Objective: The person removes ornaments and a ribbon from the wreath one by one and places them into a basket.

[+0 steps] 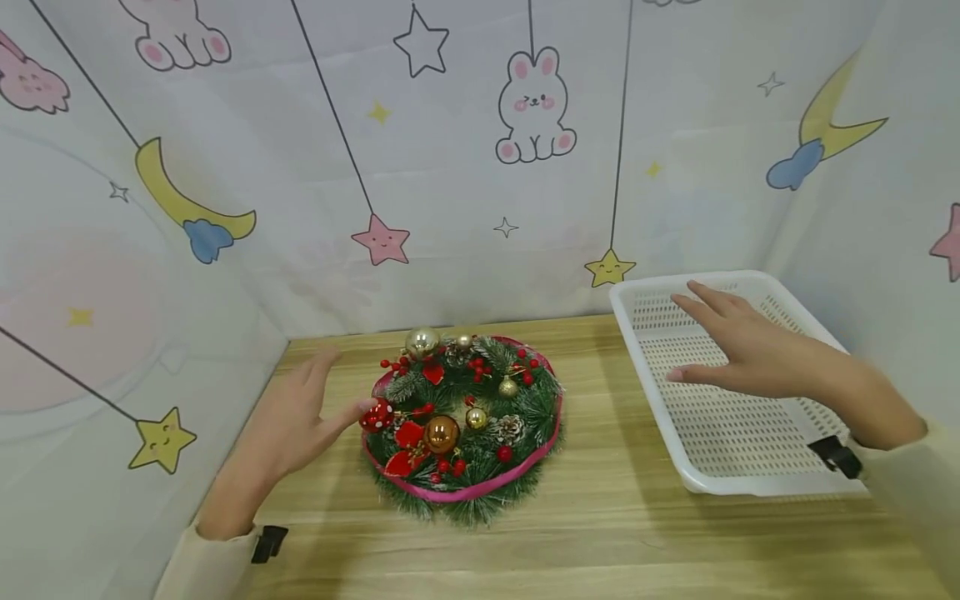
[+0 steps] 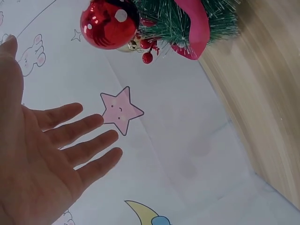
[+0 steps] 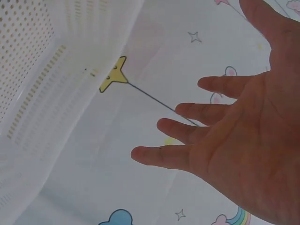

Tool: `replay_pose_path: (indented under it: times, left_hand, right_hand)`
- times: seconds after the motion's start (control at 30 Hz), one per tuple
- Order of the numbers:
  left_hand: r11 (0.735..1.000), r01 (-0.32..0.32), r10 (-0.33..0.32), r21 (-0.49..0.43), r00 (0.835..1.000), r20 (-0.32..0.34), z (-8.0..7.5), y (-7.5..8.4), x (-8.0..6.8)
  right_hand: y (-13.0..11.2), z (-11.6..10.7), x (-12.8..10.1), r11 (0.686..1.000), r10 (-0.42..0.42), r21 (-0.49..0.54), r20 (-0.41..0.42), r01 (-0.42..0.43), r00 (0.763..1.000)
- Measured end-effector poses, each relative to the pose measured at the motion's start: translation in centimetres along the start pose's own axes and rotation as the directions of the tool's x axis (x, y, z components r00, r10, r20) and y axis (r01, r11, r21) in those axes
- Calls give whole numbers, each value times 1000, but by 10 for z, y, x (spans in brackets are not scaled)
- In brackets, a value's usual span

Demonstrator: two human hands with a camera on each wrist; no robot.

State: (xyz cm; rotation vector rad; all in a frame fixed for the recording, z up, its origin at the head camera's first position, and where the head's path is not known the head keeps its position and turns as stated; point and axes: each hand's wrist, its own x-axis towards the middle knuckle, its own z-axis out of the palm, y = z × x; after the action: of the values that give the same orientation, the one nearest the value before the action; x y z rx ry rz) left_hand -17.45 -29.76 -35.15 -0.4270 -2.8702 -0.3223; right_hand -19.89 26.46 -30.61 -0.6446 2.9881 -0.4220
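A green Christmas wreath lies on the table, edged with pink ribbon and dressed with gold balls, red berries, pine cones and red flowers. At its left side sits a red ball with white dots. My left hand is beside the wreath's left edge, fingers spread; in the left wrist view its palm holds nothing and the ball is apart from it. Above the white plastic basket hovers my right hand, fingers straight and apart, holding nothing. No items show inside the basket.
The wood-grain table carries the wreath at centre-left and the basket at right. White cloth walls printed with stars, moons and rabbits close off the back and both sides. Each sleeve has a black clip near the wrist.
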Motion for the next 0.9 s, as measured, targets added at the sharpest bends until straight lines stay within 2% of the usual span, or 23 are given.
replay_pose_path:
  times: [0.27, 0.4, 0.67, 0.8, 0.9]
  left_hand:
    - [999, -22, 21, -37, 1000, -11, 3, 15, -10]
    - [997, -52, 51, -55, 998, -29, 4, 22, -15]
    - [994, -113, 112, -9, 992, -59, 10, 35, -23]
    - [986, -162, 164, 27, 982, -94, 12, 37, -27]
    - [975, -210, 217, 70, 968, -129, 14, 36, -30]
  right_hand:
    - [-35, 6, -1, 995, -36, 96, 12, 35, 999]
    - [-51, 9, -1, 990, -55, 133, 8, 54, 998]
    - [-74, 23, -4, 978, -101, 186, 26, 94, 995]
    - [-83, 30, -1, 973, -123, 199, 27, 115, 992]
    - [-92, 37, 3, 970, -141, 201, 21, 134, 990]
